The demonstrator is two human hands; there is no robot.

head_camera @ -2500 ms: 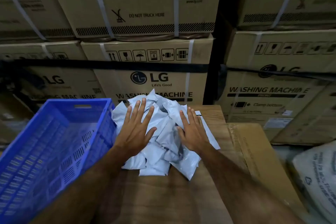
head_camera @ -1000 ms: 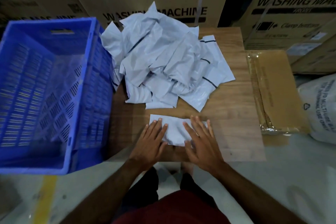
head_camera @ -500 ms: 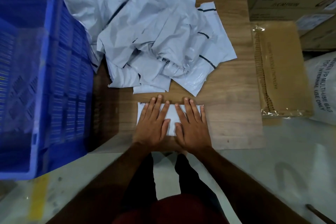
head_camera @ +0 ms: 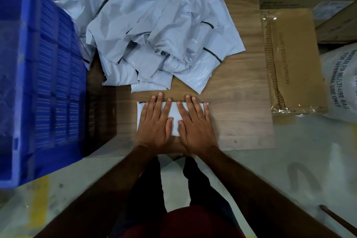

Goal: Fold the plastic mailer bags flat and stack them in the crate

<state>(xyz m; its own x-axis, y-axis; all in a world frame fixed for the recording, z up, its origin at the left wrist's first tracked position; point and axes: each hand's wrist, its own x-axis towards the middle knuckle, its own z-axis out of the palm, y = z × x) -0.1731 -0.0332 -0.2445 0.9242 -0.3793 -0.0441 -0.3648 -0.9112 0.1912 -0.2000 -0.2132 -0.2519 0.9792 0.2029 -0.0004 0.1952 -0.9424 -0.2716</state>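
Head view: two hands (head_camera: 174,121) on one mailer (head_camera: 174,111).

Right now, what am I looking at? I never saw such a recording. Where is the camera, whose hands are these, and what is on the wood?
The camera sits on a person's head and looks down, so you see that person's own arms. The left hand and the right hand lie flat, fingers straight, pressing one folded mailer bag onto the wooden table. Neither hand grips anything. Beyond it lies a crumpled pile of grey mailer bags. A blue crate stands to the left, a flat cardboard pack to the right.
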